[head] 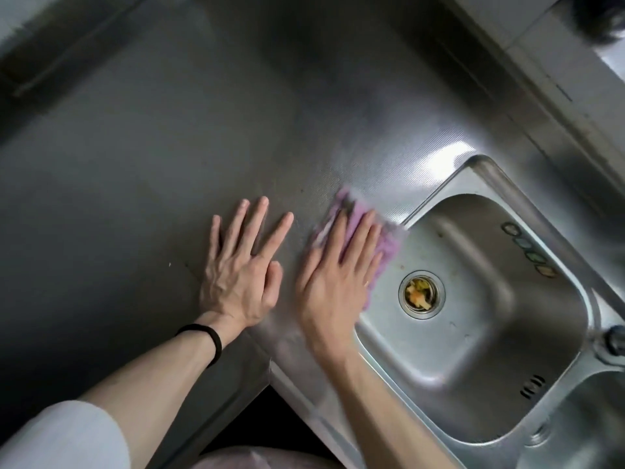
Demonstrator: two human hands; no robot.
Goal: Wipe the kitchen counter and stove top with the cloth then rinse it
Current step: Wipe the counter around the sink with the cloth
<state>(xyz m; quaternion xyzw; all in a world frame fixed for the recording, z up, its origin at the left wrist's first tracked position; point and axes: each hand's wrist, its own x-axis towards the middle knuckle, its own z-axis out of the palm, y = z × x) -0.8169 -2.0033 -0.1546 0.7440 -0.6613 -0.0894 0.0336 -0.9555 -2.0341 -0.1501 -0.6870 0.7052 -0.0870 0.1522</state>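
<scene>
Right hand (pixel 333 269) flat, fingers straight, pressing purple cloth (pixel 384 252) onto steel counter (pixel 152 181). Cloth overlaps sink (pixel 507 350) edge. Left hand (pixel 243 265) at 9 o'clock of right, fingers spread wide, flat on counter. Sink at 3 o'clock, food scraps in drain (pixel 421 292).

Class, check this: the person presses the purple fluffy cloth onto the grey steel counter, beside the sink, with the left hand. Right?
Wrong hand. The head view shows the right hand pressing the purple fluffy cloth onto the grey steel counter, beside the steel sink; the left hand lies flat on the counter, holding nothing.
</scene>
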